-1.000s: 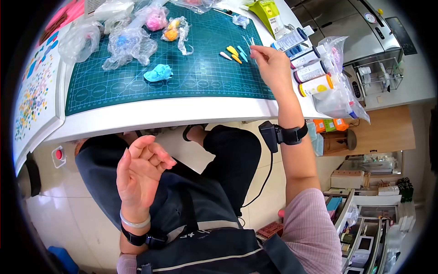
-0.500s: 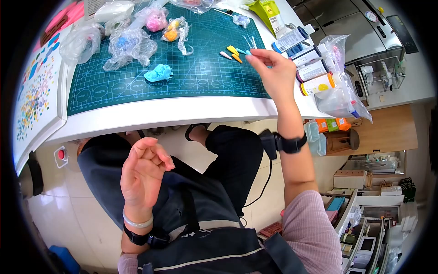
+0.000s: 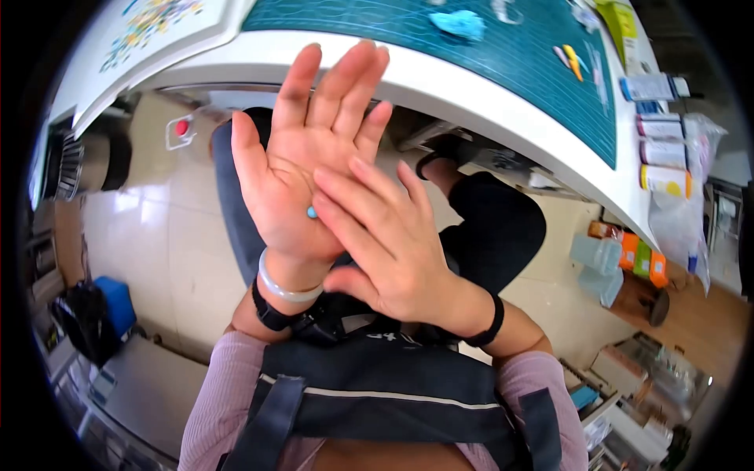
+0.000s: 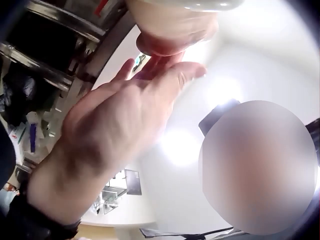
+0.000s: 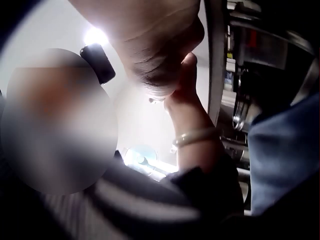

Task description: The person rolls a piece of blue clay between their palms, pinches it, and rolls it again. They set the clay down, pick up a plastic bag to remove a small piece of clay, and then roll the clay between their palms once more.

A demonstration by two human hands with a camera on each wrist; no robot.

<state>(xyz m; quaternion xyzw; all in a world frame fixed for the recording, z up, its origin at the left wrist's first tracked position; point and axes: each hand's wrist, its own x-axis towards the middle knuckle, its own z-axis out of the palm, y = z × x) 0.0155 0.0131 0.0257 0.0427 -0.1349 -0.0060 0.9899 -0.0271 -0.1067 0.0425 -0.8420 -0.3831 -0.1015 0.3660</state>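
Palm up, my left hand point(image 3: 292, 174) is held over my lap in front of the table edge, its fingers spread. A small blue bit of what looks like modelling clay point(image 3: 312, 212) lies on that palm. My right hand point(image 3: 397, 247) lies across the heel of the left palm, fingers nearly straight, fingertips right beside the blue bit. In the left wrist view the right hand point(image 4: 117, 122) reaches up to the left hand point(image 4: 172, 27). On the mat rest several small tapered pieces point(image 3: 576, 67) in yellow, blue and pale pink, plus a larger light-blue lump point(image 3: 458, 25).
The green cutting mat point(image 3: 518, 74) covers much of the white table point(image 3: 440, 78). Bottles point(image 3: 664, 179) and a plastic bag point(image 3: 679, 216) line its right side. A white board with coloured dots point(image 3: 157, 31) is at the left. Thin clear sticks point(image 3: 599, 78) lie by the tapered pieces.
The right hand has left the tapered pieces on the mat and come back to the left hand. The left hand has risen and spread its fingers; the blue bit now shows on its palm.
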